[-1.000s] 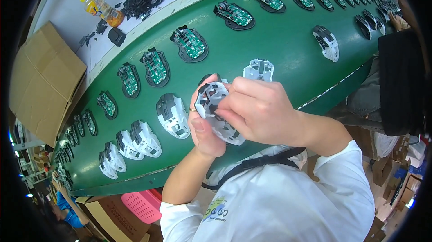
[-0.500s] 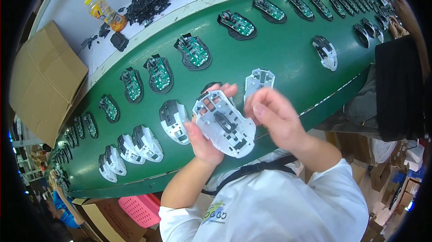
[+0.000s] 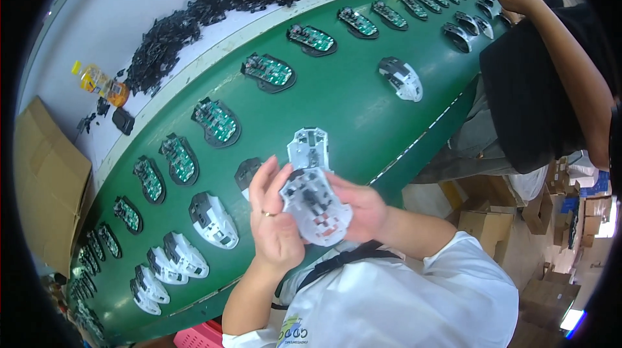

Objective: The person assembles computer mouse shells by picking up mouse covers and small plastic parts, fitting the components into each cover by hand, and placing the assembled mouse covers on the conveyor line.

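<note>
My left hand (image 3: 277, 235), a ring on one finger, grips the left side of a white computer mouse shell (image 3: 317, 213), its hollow inner side facing up. My right hand (image 3: 364, 209) holds the same shell from the right, its fingers partly hidden behind it. Just beyond, another white mouse shell (image 3: 309, 146) lies inner side up on the green belt, its near end covered by the held one. Beside my left fingers lies a dark-topped mouse shell (image 3: 248, 174), partly hidden by the hand.
Along the far side runs a row of black mouse bases with green circuit boards (image 3: 217, 121). White-and-black mouse shells (image 3: 214, 220) lie at near left, another (image 3: 402, 79) at right. Black parts (image 3: 220, 8) are heaped beyond the belt beside a bottle (image 3: 103, 84). A co-worker's arm (image 3: 557, 44) reaches in at right.
My right hand has come onto the held shell, having been apart from it. The shell has shifted and tilted in my left hand. The whole view has swung.
</note>
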Action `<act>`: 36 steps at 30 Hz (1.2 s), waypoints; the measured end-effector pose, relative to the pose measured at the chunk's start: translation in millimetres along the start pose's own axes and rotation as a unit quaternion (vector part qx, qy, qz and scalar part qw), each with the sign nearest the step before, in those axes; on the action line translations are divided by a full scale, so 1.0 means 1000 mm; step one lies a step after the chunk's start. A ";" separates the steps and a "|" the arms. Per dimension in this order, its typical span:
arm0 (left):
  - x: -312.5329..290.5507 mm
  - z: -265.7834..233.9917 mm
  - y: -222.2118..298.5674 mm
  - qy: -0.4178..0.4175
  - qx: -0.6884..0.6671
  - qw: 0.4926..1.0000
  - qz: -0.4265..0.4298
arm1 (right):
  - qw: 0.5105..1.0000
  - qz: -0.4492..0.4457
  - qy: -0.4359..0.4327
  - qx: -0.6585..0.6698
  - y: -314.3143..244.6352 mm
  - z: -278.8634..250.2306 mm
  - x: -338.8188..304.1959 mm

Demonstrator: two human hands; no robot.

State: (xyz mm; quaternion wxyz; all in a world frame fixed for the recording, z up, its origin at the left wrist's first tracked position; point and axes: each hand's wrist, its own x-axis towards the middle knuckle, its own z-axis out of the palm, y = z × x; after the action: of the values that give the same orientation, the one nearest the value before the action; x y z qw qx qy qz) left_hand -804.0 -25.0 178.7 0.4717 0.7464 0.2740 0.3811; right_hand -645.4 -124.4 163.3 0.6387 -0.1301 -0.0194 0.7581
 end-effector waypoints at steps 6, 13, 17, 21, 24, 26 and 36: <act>0.000 0.004 0.000 -0.026 0.176 0.982 0.057 | 0.670 -0.378 0.169 -0.616 -0.099 0.007 -0.005; 0.015 0.034 0.001 -0.077 0.377 0.912 0.140 | 0.191 -0.322 0.198 -0.906 -0.133 -0.017 0.006; 0.011 0.021 -0.001 -0.021 0.230 0.959 0.164 | 0.197 -0.394 0.180 -0.880 -0.127 0.011 0.024; 0.006 -0.010 0.009 0.019 0.076 0.976 0.202 | 0.282 -0.368 0.082 -0.882 -0.136 0.036 0.073; 0.000 -0.043 0.008 0.057 0.040 0.976 0.205 | 0.330 -0.289 0.015 -0.898 -0.140 0.052 0.152; -0.005 -0.068 0.005 0.106 0.064 0.971 0.206 | 0.320 -0.243 -0.020 -0.915 -0.133 0.063 0.221; -0.009 -0.103 -0.012 0.192 0.143 0.929 0.281 | 0.236 -0.229 -0.094 -0.939 -0.040 0.057 0.436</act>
State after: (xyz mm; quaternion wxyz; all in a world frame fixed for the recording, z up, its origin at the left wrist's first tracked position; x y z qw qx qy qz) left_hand -895.0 24.3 192.3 0.1718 0.7649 0.1899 0.5910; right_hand -685.3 315.3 150.6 0.2009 -0.5549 -0.8069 0.0266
